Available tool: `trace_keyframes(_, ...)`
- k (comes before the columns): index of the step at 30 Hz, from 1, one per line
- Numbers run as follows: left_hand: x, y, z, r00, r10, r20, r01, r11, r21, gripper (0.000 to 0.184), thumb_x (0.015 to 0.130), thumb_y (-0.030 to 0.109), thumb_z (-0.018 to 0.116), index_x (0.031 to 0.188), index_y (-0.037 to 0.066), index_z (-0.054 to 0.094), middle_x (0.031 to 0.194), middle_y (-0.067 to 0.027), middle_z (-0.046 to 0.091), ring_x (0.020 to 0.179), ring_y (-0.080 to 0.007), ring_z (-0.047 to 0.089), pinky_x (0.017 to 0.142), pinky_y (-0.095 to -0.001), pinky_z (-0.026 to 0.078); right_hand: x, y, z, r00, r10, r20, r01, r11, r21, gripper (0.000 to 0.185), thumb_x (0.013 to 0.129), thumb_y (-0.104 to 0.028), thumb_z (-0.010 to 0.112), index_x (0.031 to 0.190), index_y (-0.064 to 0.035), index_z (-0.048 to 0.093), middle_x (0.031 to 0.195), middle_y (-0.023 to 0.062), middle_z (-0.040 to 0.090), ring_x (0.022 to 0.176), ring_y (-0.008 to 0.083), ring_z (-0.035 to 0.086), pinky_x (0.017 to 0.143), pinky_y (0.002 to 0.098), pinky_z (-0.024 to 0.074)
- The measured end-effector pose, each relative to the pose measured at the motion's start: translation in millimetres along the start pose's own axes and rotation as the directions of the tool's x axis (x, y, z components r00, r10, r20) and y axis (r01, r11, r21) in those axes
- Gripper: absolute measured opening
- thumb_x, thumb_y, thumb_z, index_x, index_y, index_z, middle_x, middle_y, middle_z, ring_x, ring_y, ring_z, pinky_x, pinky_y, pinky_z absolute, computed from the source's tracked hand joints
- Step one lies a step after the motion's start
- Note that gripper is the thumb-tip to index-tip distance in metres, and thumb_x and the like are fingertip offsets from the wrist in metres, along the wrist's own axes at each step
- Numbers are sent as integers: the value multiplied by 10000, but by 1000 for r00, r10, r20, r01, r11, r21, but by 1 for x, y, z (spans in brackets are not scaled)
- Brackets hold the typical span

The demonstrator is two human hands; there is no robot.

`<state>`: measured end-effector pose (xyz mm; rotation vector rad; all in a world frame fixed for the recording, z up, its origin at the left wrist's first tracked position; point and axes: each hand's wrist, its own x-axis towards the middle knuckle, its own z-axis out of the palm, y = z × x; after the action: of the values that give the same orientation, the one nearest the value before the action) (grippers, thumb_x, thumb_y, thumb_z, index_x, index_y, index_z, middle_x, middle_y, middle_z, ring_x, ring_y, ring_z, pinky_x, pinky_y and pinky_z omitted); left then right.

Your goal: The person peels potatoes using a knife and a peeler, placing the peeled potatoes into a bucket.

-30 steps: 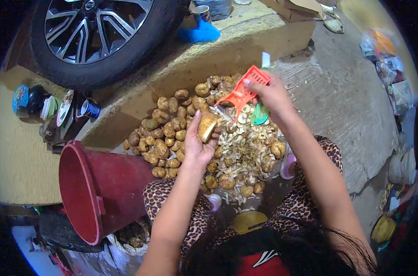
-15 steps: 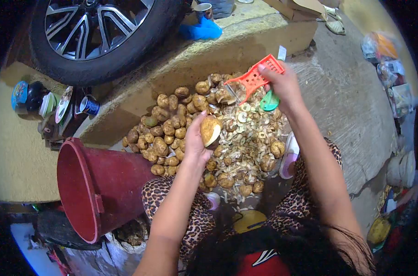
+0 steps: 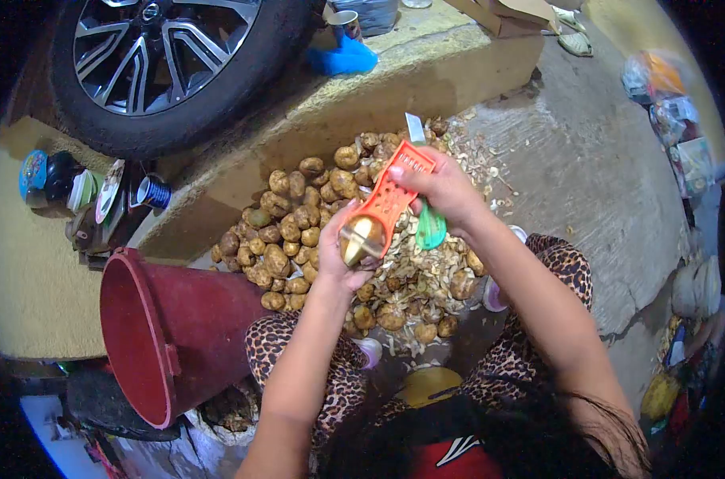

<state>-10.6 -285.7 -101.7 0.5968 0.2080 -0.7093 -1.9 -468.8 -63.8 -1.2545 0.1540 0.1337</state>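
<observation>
My left hand (image 3: 338,257) is wrapped round a partly peeled potato (image 3: 361,237), with pale flesh showing along its top. Across that potato lies the blade end of an orange peeler (image 3: 394,188), gripped by its handle in my right hand (image 3: 450,191). A green-handled knife (image 3: 432,229) is also held in my right hand, its blade (image 3: 414,128) sticking up beyond the fingers. Beneath both hands, unpeeled potatoes (image 3: 276,259) are piled on the left. Peelings (image 3: 418,279) are strewn on the ground to the right, with several potatoes among them.
A dark red bucket (image 3: 195,319) lies tipped on its side at the left. Behind the pile runs a concrete step (image 3: 426,80), bearing a car wheel (image 3: 151,64), a cup (image 3: 345,24) and a blue plastic bag (image 3: 344,57). Bagged items (image 3: 673,120) line the right side.
My right hand has moved left and down, bringing the orange peeler from the air onto the potato. More pale flesh shows on the potato. My left hand stays in nearly the same spot.
</observation>
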Motion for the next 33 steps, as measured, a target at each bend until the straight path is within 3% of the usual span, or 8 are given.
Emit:
trace_keyframes(4,-3,5,-5,983,-73,166,66,997,42,445,890,410,359,901,8,551,696,-165,540,323,-147,371,272,-214,294,26,-3,-27,954,-91,-285,112,992,60,74,810,-122,612,851,-80,568,704,-8,588,495,51,501,408,185,391)
trace_keyframes(8,-4,7,4,998,-48,-31,47,999,-10,427,883,409,386,846,21,559,673,-137,541,324,-144,369,268,-210,270,6,4,-5,998,-10,59,-10,945,326,77,807,-111,613,850,-71,564,704,-3,586,486,55,496,407,194,396)
trace_keyframes(13,-6,9,4,997,-74,8,74,997,-33,391,884,392,407,779,51,567,614,-88,550,327,-148,367,268,-212,243,23,15,-19,980,-99,-172,106,994,31,95,795,-126,630,832,-65,567,662,-5,575,479,52,490,412,191,391)
trace_keyframes(14,-5,7,-6,987,-36,157,38,999,-13,396,870,429,428,889,63,577,798,-139,563,367,-127,351,283,-176,238,27,11,-23,971,-108,-213,127,989,76,99,793,-127,632,832,-62,568,657,-3,576,478,53,491,414,193,393)
trace_keyframes(17,-5,8,4,997,23,-79,-27,998,-57,396,862,444,450,870,70,581,804,-121,581,360,-121,329,285,-172,228,19,9,-23,982,-150,-115,159,984,74,121,789,-133,641,838,-49,568,661,12,585,481,61,498,420,197,397)
trace_keyframes(21,5,7,9,919,53,-391,-57,998,1,539,798,600,467,886,79,572,790,-76,606,481,-192,538,312,-169,354,8,11,-4,976,-178,-129,182,983,25,144,778,-133,655,841,-39,566,665,14,587,497,61,512,433,196,410)
trace_keyframes(25,1,-2,5,890,74,-450,-12,990,141,600,789,663,403,984,113,545,832,-71,602,669,-212,608,484,-240,465,6,10,3,956,-260,-135,252,965,-76,151,772,-123,660,842,-30,564,671,14,588,530,55,529,458,197,426)
trace_keyframes(33,2,-1,-13,955,37,-293,8,989,151,683,775,705,333,1048,118,550,906,-80,609,769,-234,612,585,-311,530,9,8,-3,863,-489,-129,438,850,-293,157,773,-138,660,823,-34,553,647,-3,565,563,41,518,506,193,425)
